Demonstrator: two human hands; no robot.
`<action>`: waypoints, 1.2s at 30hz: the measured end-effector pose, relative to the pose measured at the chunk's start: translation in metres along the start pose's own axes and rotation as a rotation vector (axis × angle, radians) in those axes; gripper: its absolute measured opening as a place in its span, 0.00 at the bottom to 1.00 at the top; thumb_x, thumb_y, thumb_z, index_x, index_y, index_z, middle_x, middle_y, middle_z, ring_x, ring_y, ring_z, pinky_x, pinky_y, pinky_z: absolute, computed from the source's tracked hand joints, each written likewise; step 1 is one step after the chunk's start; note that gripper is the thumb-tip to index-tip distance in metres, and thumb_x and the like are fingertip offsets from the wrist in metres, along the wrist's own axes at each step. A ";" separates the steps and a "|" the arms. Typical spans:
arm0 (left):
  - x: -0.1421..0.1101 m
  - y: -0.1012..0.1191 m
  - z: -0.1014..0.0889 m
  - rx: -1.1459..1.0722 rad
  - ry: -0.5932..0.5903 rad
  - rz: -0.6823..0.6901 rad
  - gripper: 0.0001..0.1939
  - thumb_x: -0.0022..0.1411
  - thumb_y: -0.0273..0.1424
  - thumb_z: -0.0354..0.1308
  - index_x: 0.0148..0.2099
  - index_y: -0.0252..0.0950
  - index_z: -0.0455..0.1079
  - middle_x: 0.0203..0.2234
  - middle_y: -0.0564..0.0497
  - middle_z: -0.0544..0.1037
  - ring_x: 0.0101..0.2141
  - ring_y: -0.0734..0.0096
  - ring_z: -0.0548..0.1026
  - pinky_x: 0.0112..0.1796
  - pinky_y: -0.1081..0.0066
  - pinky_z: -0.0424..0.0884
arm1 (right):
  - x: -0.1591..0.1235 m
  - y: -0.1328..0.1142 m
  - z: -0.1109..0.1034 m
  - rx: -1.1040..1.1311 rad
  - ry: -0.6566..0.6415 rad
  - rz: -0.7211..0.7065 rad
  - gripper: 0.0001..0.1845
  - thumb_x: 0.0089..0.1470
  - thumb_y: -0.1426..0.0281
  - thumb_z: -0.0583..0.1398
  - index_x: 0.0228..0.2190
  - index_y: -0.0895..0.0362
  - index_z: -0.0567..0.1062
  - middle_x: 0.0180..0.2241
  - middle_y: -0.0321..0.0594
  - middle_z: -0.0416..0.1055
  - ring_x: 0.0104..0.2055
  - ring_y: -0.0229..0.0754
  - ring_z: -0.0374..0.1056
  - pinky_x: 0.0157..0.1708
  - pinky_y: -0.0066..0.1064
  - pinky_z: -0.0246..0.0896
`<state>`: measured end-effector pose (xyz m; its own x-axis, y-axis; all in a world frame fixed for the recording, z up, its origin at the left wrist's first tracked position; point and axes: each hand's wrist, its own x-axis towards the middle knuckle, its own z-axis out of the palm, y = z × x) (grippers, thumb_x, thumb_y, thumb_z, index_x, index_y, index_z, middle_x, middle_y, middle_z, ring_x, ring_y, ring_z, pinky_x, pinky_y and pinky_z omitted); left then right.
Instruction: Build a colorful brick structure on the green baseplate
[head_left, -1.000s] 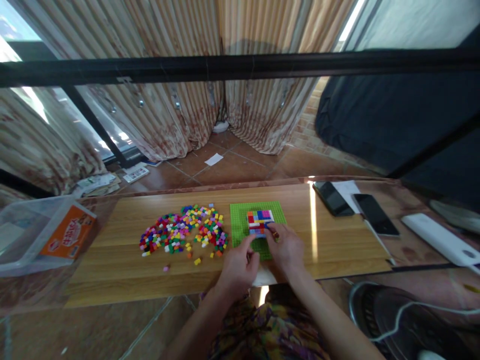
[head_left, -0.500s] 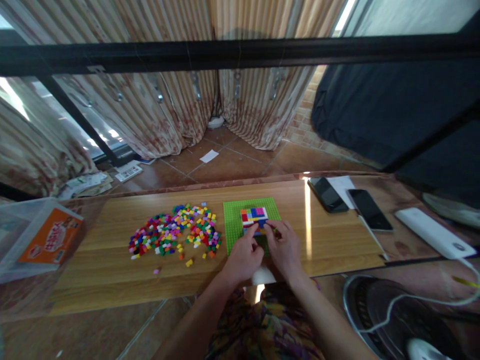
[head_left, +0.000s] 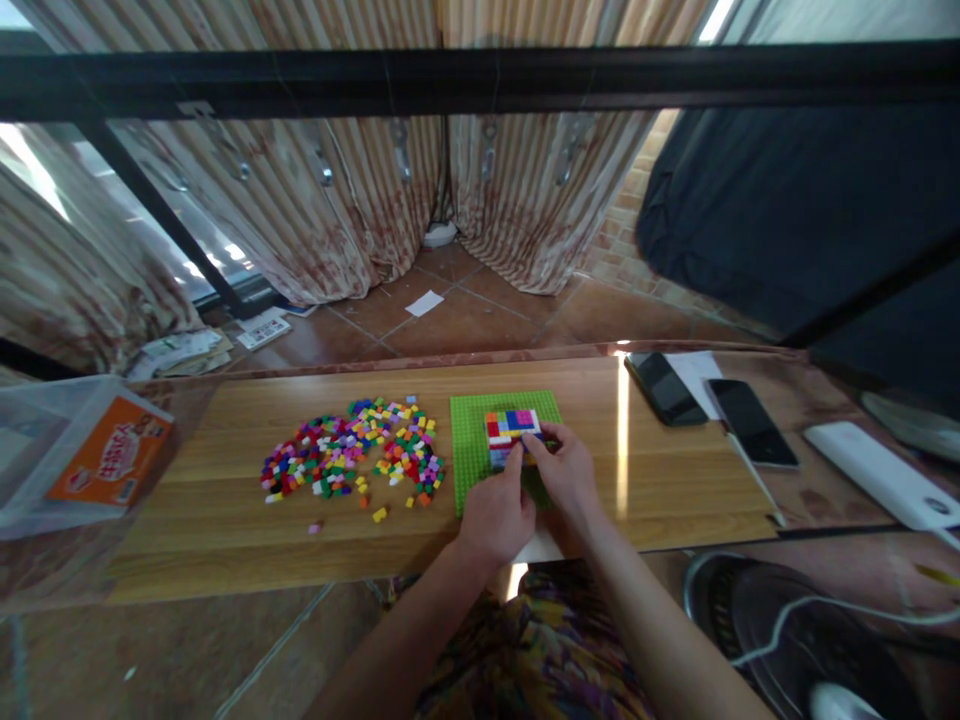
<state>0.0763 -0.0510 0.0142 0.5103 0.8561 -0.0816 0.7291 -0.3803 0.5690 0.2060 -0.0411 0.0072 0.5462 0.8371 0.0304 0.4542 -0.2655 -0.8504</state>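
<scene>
A green studded baseplate (head_left: 468, 430) lies on the wooden board. On it stands a small block of multicoloured toy bricks (head_left: 504, 428), with red, orange, white, blue, pink and yellow showing on top. My left hand (head_left: 497, 512) is closed, its index finger pressed to the near side of the block and its other fingers curled. From the right, my right hand (head_left: 568, 470) pinches the block, thumb in front and fingers bent around the far right corner. My fingers hide the block's near right part, so any single loose brick there cannot be made out.
Loose toy bricks (head_left: 330, 455) lie in a wide pile left of the baseplate. A clear plastic box (head_left: 45, 420) with an orange label stands far left. Two dark phones (head_left: 666, 388), a paper and a white power bank-like device (head_left: 877, 475) lie to the right.
My right hand has closed in around the block's right side. My left index finger stays against the near side. The view has shifted slightly.
</scene>
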 end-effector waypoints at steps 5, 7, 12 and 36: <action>0.000 0.004 -0.002 0.067 -0.058 0.001 0.36 0.60 0.28 0.48 0.69 0.30 0.45 0.36 0.37 0.80 0.33 0.54 0.79 0.35 0.62 0.71 | 0.003 0.003 0.002 0.030 -0.008 0.027 0.21 0.47 0.57 0.61 0.38 0.59 0.78 0.35 0.46 0.78 0.36 0.47 0.72 0.38 0.38 0.64; 0.000 0.006 -0.003 0.108 -0.078 0.002 0.36 0.61 0.29 0.48 0.69 0.29 0.44 0.38 0.36 0.80 0.34 0.55 0.79 0.36 0.63 0.71 | 0.005 0.006 0.005 0.061 -0.013 0.038 0.21 0.46 0.57 0.61 0.37 0.59 0.78 0.35 0.46 0.78 0.36 0.47 0.72 0.38 0.37 0.65; -0.001 0.010 -0.008 0.198 -0.093 -0.005 0.37 0.61 0.28 0.47 0.69 0.28 0.42 0.36 0.39 0.80 0.35 0.57 0.79 0.35 0.64 0.72 | 0.012 0.009 0.004 0.214 -0.084 0.075 0.23 0.42 0.57 0.64 0.37 0.59 0.78 0.35 0.44 0.78 0.36 0.45 0.72 0.39 0.36 0.65; -0.093 -0.139 -0.056 0.252 0.513 -0.241 0.11 0.62 0.33 0.56 0.46 0.41 0.74 0.39 0.49 0.77 0.35 0.66 0.77 0.36 0.69 0.71 | -0.100 -0.010 0.014 0.029 -0.407 -0.439 0.11 0.60 0.67 0.54 0.37 0.54 0.76 0.34 0.40 0.74 0.37 0.41 0.69 0.38 0.32 0.63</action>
<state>-0.0982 -0.0580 -0.0120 0.0792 0.9634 0.2561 0.9139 -0.1728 0.3674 0.1374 -0.1152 0.0051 -0.0040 0.9831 0.1831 0.5539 0.1546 -0.8181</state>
